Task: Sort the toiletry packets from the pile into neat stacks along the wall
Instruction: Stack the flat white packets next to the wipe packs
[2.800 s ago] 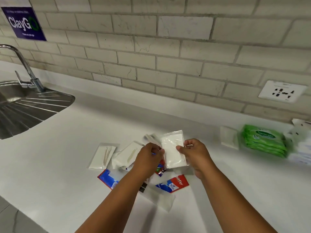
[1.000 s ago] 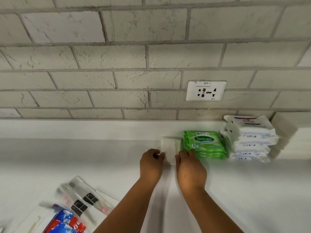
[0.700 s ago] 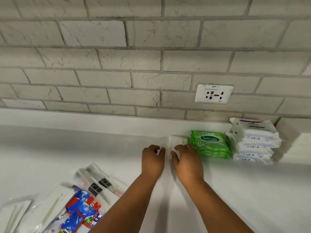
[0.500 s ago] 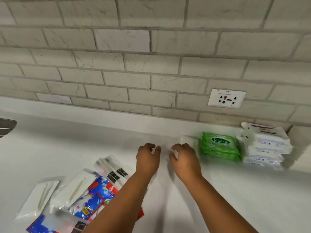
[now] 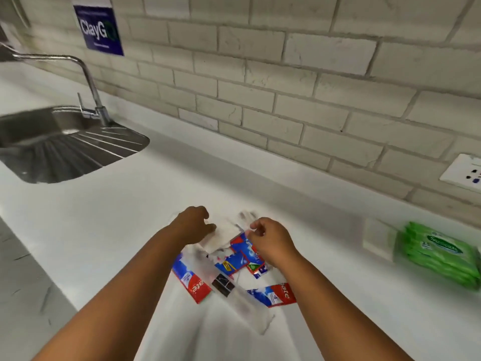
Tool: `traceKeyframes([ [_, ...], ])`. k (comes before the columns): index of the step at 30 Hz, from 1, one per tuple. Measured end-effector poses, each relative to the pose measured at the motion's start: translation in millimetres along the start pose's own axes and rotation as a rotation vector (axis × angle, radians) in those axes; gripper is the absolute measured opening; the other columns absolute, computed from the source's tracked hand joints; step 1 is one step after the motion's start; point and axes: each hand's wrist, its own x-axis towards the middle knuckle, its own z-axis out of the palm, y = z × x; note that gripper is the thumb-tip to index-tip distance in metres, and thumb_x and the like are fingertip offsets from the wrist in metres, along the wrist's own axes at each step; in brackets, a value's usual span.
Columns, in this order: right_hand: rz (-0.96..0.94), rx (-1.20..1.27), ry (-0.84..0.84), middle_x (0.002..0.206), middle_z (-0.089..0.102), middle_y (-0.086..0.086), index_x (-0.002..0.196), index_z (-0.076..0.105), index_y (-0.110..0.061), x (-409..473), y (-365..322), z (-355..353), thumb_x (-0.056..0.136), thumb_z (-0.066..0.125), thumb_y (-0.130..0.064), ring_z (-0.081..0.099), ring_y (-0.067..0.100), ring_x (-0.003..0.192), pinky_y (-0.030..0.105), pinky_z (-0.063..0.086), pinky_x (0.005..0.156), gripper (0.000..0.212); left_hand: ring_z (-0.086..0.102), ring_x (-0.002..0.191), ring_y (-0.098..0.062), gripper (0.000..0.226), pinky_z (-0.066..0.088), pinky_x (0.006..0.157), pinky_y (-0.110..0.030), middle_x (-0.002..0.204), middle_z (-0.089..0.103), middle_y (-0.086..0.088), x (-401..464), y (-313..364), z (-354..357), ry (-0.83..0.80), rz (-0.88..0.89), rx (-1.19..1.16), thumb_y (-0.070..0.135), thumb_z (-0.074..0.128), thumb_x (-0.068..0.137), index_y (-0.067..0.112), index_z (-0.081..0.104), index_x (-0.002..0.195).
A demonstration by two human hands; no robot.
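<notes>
Over glossy flat packet pile (image 5: pixel 229 267): both hands (image 5: pixel 194 225) (image 5: pixel 270 241) apart, fingers curled; grip unclear, blurred.

Bright, even overhead light for you; soft arm shadows on the white worktop (image 5: pixel 109 230). Motion blur throughout, and wide-angle bending at the edges.

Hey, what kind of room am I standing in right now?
Probably a kitchenette or pantry: a steel sink with a tap set in a white counter, a tiled brick-pattern wall, and a wall socket.
</notes>
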Motion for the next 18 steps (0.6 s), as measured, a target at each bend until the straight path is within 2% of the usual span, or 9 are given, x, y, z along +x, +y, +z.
traceKeyframes([
  [3,0.067,-0.068,-0.024,0.108,0.066,0.005,0.107,0.064,-0.015,9.5,-10.3,24.0,0.090,0.060,-0.030,0.060,0.022,0.098,0.027,0.045,0.077,0.023,0.053,0.113,-0.026,0.056,0.044,0.091,-0.033,0.126,0.054,-0.011,-8.5,-9.6,5.9,-0.064,-0.009,0.084,0.050,0.059,0.088,0.011,0.052,0.128],
  [6,0.103,-0.142,-0.033,0.115,0.064,0.009,0.115,0.060,-0.011,15.5,-19.0,42.7,0.091,0.059,-0.031,0.060,0.025,0.104,0.027,0.045,0.077,0.032,0.052,0.111,-0.025,0.060,0.046,0.092,-0.036,0.123,0.054,-0.007,-10.2,-17.3,20.7,-0.029,0.002,0.103,0.055,0.064,0.082,0.015,0.054,0.126],
  [12,0.150,-0.144,-0.037,0.118,0.061,0.011,0.118,0.056,-0.006,24.5,-27.5,58.5,0.092,0.058,-0.031,0.060,0.025,0.103,0.027,0.044,0.072,0.036,0.050,0.113,-0.023,0.071,0.046,0.095,-0.038,0.125,0.054,-0.002,-3.9,-31.7,24.3,0.009,-0.035,0.007,0.055,0.073,0.073,0.022,0.050,0.131],
  [14,0.167,-0.112,-0.030,0.121,0.059,0.011,0.121,0.055,-0.006,22.6,-25.6,58.2,0.092,0.058,-0.029,0.059,0.024,0.106,0.028,0.044,0.076,0.037,0.052,0.108,-0.020,0.065,0.047,0.092,-0.035,0.121,0.055,-0.001,-1.1,-36.5,25.0,-0.019,-0.029,-0.080,0.052,0.076,0.072,0.023,0.054,0.126],
  [18,0.122,-0.024,0.086,0.129,0.051,0.009,0.132,0.050,-0.017,25.3,-21.4,45.2,0.092,0.058,-0.031,0.056,0.025,0.111,0.030,0.047,0.084,0.043,0.054,0.090,-0.013,0.027,0.044,0.074,-0.021,0.107,0.059,0.002,5.5,-38.1,10.6,-0.032,0.090,-0.333,0.025,0.070,0.085,0.018,0.061,0.109],
])
